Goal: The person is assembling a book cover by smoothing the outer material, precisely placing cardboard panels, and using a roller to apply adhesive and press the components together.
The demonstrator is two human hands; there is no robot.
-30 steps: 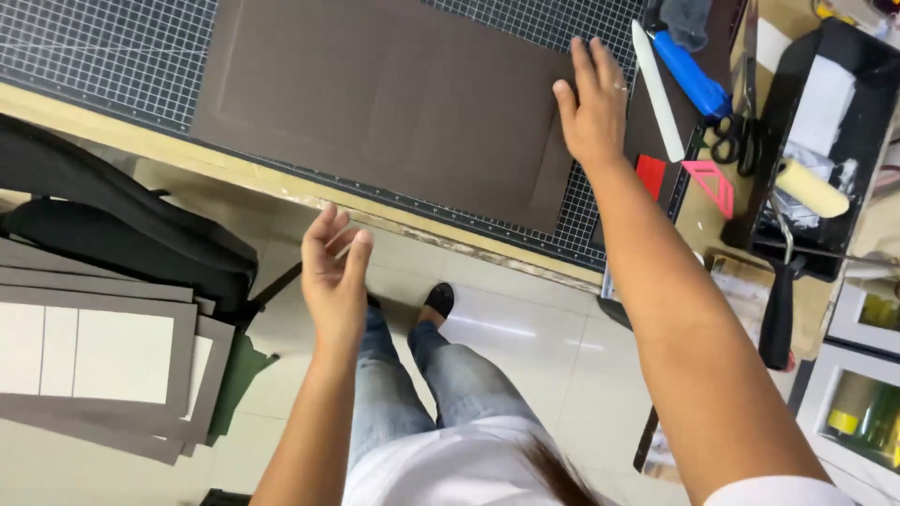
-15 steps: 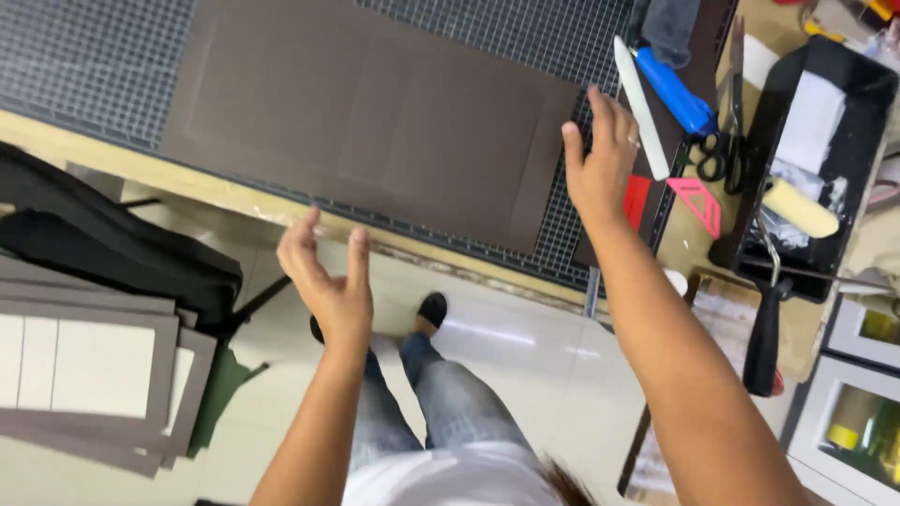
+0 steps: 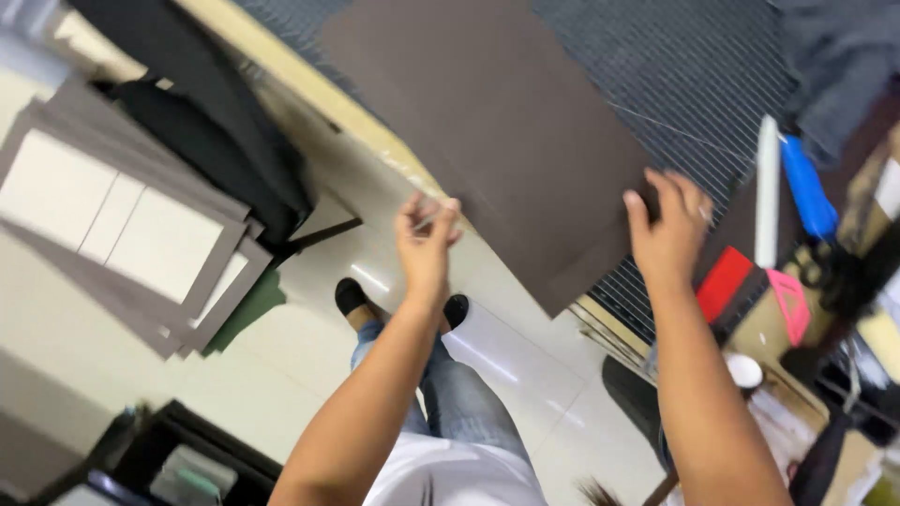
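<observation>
Over the counter [image 3: 309, 89] edge, a dark brown sheet [image 3: 497, 131] juts off the gridded cutting mat [image 3: 675, 84]. Right hand [image 3: 667, 239] fingers spread on its corner; left hand [image 3: 427, 245] hangs just beside, fingers loosely curled, empty. Blue-handled knife [image 3: 806, 187] and red card [image 3: 724, 283] lie near.

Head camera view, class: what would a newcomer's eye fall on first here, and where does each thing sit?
The big dark brown sheet fills the top middle, lying on the gridded cutting mat with its near corner overhanging the table edge. The right hand presses on that sheet's right edge, while the left hand hangs just off the table, fingers pinched together. At far left lies a stack of grey-bordered white boards.
</observation>
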